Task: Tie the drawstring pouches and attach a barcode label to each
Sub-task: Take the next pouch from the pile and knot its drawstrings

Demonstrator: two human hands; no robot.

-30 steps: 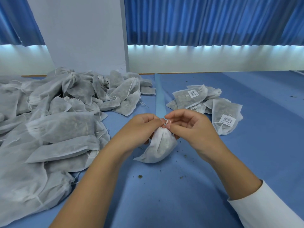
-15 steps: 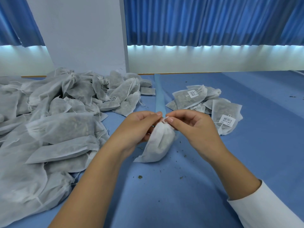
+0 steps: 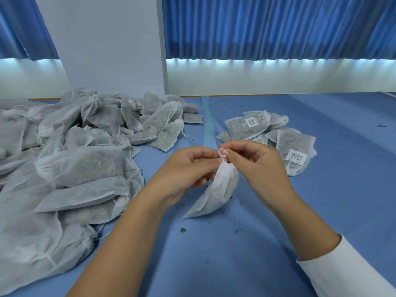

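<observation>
A white drawstring pouch (image 3: 216, 194) hangs gathered at its neck above the blue table, its lower corner touching the surface. My left hand (image 3: 188, 170) pinches the drawstring (image 3: 221, 154) at the pouch's neck. My right hand (image 3: 255, 166) pinches the same white string, which forms a small loop over its fingertip. To the right lies a small group of labelled pouches (image 3: 295, 146) with white barcode labels (image 3: 296, 157) showing.
A big heap of unlabelled grey-white pouches (image 3: 70, 168) fills the left side of the table. Dark crumbs (image 3: 183, 230) are scattered on the blue cloth (image 3: 214, 264) near me. A white wall and blue curtains stand behind the table's far edge.
Both hands have stayed at the pouch's neck and worked the string. A small loop now sits over my right fingertip, and the neck is drawn tighter.
</observation>
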